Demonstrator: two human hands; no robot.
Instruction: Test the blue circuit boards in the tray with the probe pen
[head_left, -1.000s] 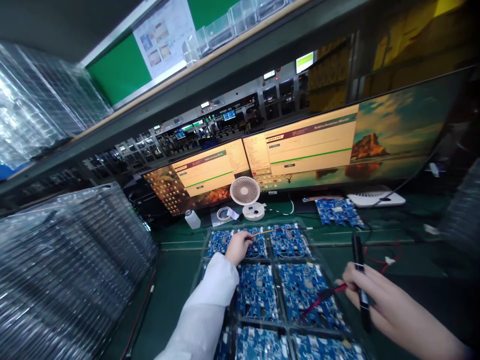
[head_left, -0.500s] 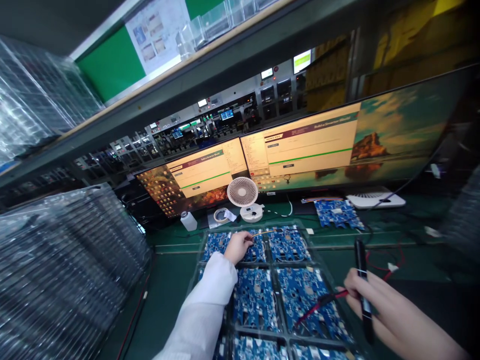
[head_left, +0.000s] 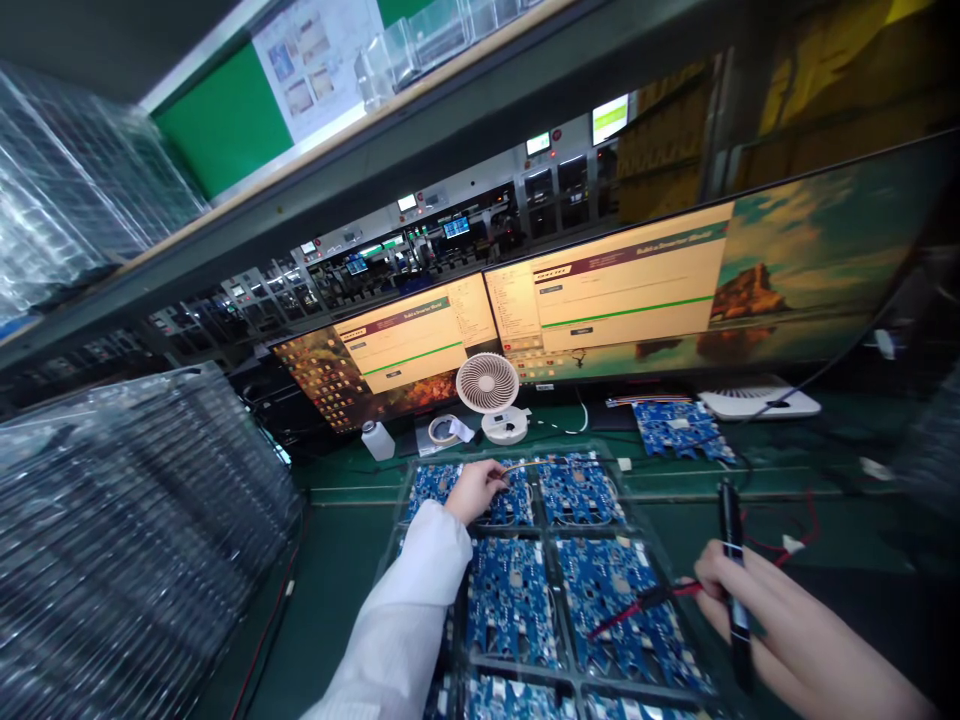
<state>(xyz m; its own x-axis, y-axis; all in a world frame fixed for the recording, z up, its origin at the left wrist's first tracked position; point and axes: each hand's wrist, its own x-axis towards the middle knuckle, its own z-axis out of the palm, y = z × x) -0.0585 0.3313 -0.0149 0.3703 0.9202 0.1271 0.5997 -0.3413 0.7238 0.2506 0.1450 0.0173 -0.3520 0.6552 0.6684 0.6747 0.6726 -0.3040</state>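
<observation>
At frame centre the left hand (head_left: 472, 490) pinches a thin orange wire (head_left: 525, 465) over blue circuit boards (head_left: 577, 490), while the right hand (head_left: 750, 610) grips a black pen (head_left: 731, 560) and red-black probe (head_left: 637, 605), ready for contact.

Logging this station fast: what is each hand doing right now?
Left hand: closed, pinching a thin orange cable over a blue circuit board.
Right hand: closed around a black pen and a red-wired probe.
</observation>
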